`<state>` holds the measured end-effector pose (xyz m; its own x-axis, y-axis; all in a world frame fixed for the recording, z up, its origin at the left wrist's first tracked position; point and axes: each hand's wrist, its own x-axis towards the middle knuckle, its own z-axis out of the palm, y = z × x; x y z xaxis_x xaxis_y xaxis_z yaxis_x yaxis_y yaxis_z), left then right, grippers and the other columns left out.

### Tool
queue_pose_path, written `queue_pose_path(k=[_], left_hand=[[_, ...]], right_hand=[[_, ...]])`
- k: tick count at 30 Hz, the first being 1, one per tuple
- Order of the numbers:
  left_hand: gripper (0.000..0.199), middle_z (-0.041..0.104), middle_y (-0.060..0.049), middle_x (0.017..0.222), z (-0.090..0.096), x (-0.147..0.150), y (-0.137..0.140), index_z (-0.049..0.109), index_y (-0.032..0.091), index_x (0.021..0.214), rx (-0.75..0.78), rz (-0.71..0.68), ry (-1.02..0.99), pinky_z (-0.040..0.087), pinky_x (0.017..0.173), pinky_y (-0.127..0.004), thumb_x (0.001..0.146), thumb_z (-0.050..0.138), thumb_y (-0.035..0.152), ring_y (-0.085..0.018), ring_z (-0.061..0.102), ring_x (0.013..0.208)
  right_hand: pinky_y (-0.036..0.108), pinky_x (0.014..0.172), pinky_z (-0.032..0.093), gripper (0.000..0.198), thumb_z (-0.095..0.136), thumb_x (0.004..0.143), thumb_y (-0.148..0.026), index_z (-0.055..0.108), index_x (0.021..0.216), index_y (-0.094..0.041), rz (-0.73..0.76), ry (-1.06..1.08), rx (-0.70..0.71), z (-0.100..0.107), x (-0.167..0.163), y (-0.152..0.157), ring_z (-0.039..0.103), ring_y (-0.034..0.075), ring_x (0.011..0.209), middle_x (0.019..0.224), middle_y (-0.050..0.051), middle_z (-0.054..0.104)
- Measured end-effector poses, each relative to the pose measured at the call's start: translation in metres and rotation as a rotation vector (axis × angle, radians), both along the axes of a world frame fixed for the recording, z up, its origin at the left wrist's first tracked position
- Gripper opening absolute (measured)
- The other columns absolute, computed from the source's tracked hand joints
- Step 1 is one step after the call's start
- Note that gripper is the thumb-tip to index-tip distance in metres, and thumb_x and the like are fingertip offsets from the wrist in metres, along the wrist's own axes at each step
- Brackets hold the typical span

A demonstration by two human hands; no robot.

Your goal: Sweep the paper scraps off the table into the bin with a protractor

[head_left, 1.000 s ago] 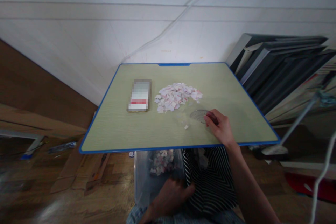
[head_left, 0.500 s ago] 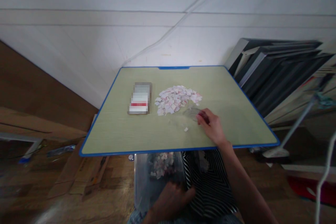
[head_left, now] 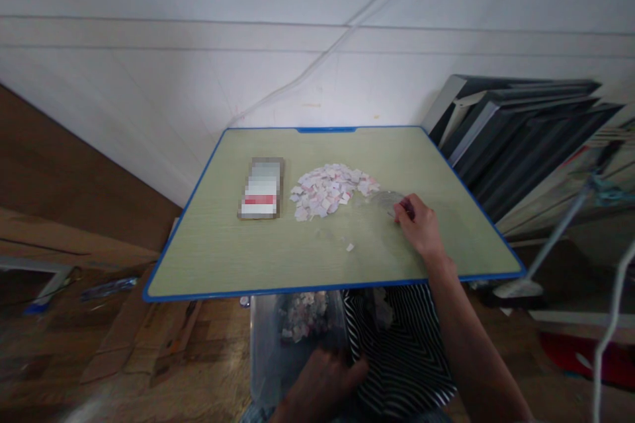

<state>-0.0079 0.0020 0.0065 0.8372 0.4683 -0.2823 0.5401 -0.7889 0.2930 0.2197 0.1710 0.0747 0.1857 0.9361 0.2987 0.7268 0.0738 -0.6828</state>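
Note:
My right hand (head_left: 417, 221) is closed on the rim of a clear, round plastic dish or lid (head_left: 388, 201), low over the right half of the table. To the left of it lies a heap of small white and pinkish paper scraps (head_left: 330, 188). A single paper scrap (head_left: 350, 248) sits apart, closer to the front edge. Below the table, my left hand (head_left: 325, 373) is over the clear plastic bin (head_left: 262, 350), thumb spread away from the fingers. The fingers are dim and partly turned from view; nothing shows in them.
A phone-shaped, pixelated object (head_left: 262, 188) lies left of the heap on the blue-edged table (head_left: 198, 264). More scraps (head_left: 305, 314) fill part of the bin. Beside it is a black-and-white striped bag (head_left: 397, 350). Dark panels (head_left: 526, 139) lean at the right wall.
My right hand has slid right and slightly away from me with the clear plastic dish, farther from the heap. My left hand has barely moved.

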Motion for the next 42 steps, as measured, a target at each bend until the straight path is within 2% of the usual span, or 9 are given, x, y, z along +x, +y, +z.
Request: queue_pose_path(k=[2,7,12,17,24,28,33,39,42], left_hand=[[0.037,0.063,-0.008,0.090,0.002,0.000,0.000,0.032,0.018,0.121,-0.015,-0.005,0.016,0.051,0.059,-0.029,0.087,0.046,0.016,-0.020,0.061,0.076],[0.037,0.062,-0.009,0.093,0.005,0.000,0.002,0.032,0.018,0.122,-0.020,-0.015,0.017,0.051,0.059,-0.030,0.087,0.045,0.015,-0.021,0.061,0.077],[0.036,0.062,-0.009,0.091,0.005,0.001,0.002,0.033,0.017,0.121,-0.029,-0.015,0.020,0.050,0.056,-0.030,0.087,0.045,0.015,-0.022,0.060,0.075],[0.036,0.063,-0.008,0.089,0.006,0.001,0.003,0.033,0.017,0.121,-0.032,-0.024,0.033,0.050,0.057,-0.029,0.087,0.045,0.017,-0.021,0.061,0.074],[0.037,0.063,-0.009,0.092,0.011,0.001,0.005,0.031,0.016,0.122,-0.049,-0.030,0.064,0.050,0.061,-0.030,0.087,0.044,0.017,-0.021,0.061,0.077],[0.037,0.062,-0.008,0.089,0.008,0.001,0.003,0.031,0.017,0.122,-0.045,-0.028,0.051,0.050,0.059,-0.028,0.088,0.043,0.016,-0.020,0.060,0.075],[0.036,0.062,-0.010,0.090,0.002,0.000,0.001,0.032,0.017,0.122,-0.035,-0.012,0.029,0.051,0.058,-0.031,0.088,0.044,0.017,-0.021,0.060,0.076],[0.038,0.063,-0.009,0.088,0.003,0.001,0.002,0.031,0.016,0.123,-0.030,-0.026,0.044,0.051,0.057,-0.031,0.087,0.045,0.016,-0.022,0.061,0.074],[0.036,0.063,-0.008,0.086,0.002,0.000,0.002,0.033,0.017,0.122,-0.030,-0.020,0.037,0.050,0.056,-0.029,0.087,0.044,0.014,-0.021,0.061,0.072]], right_hand=[[0.023,0.048,0.037,0.017,0.046,0.078,-0.031,0.043,0.066,-0.020,0.042,0.001,-0.006,0.000,-0.001,-0.001,0.049,0.012,0.046,0.052,-0.002,0.051],[0.024,0.049,0.035,0.016,0.042,0.080,-0.030,0.041,0.068,-0.020,0.007,-0.009,0.027,0.002,-0.003,0.001,0.048,0.012,0.047,0.052,-0.001,0.051],[0.022,0.047,0.035,0.015,0.045,0.079,-0.030,0.042,0.068,-0.019,0.149,-0.006,-0.002,0.003,-0.009,0.000,0.048,0.011,0.046,0.052,-0.002,0.051],[0.022,0.048,0.035,0.015,0.041,0.081,-0.031,0.041,0.072,-0.019,0.130,-0.003,0.035,0.002,-0.013,0.001,0.048,0.012,0.049,0.056,-0.001,0.052],[0.022,0.046,0.031,0.015,0.047,0.076,-0.028,0.041,0.065,-0.020,0.254,-0.024,0.020,0.006,-0.017,-0.003,0.042,0.010,0.046,0.052,-0.003,0.044],[0.022,0.045,0.032,0.015,0.042,0.079,-0.029,0.039,0.067,-0.020,0.216,0.002,0.042,0.007,-0.017,-0.006,0.041,0.010,0.046,0.053,-0.003,0.043],[0.021,0.045,0.034,0.015,0.047,0.077,-0.029,0.045,0.066,-0.019,0.309,-0.006,-0.015,0.008,-0.020,-0.008,0.044,0.010,0.045,0.051,-0.003,0.047],[0.023,0.048,0.035,0.017,0.042,0.080,-0.030,0.043,0.068,-0.019,0.110,-0.025,0.036,0.002,-0.013,-0.004,0.047,0.012,0.050,0.057,0.000,0.050],[0.024,0.052,0.035,0.013,0.044,0.079,-0.027,0.046,0.069,-0.018,0.115,-0.070,0.039,-0.001,-0.015,0.001,0.048,0.013,0.055,0.062,0.002,0.052]])
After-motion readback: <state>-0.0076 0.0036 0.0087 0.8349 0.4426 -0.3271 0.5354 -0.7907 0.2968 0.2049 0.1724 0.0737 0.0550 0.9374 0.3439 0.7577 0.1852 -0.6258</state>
